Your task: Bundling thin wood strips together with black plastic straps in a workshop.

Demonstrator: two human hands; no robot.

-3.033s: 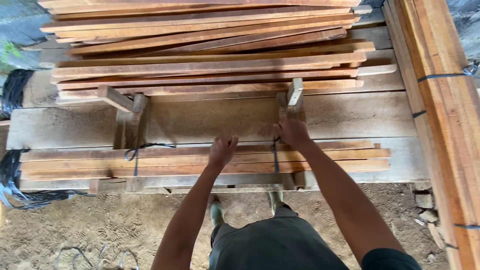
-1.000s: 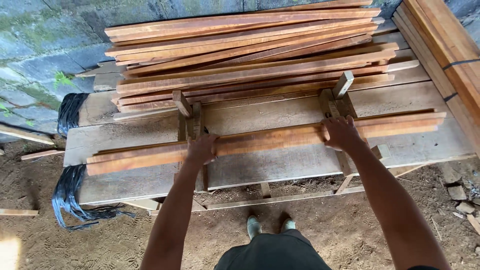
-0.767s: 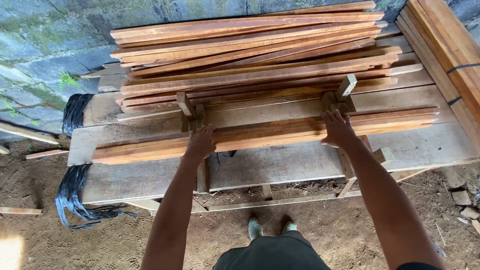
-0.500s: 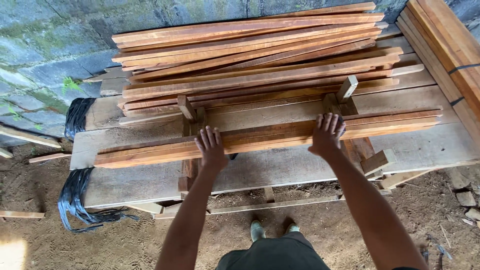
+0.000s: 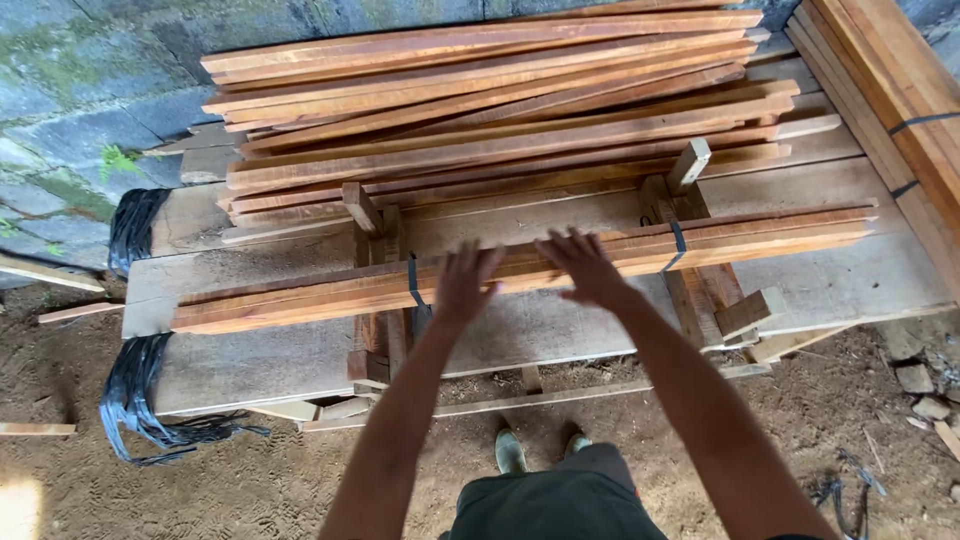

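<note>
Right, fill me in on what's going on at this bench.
A person stands at a plank bench with both hands open over a bundle of slats bound by two dark straps. The left hand and right hand rest near its middle, gripping nothing. Loose slats are piled behind it.

One strapped bundle of slats (image 5: 300, 295), two black straps (image 5: 414, 283), two hands (image 5: 465, 285), two boots (image 5: 510, 451)
</note>
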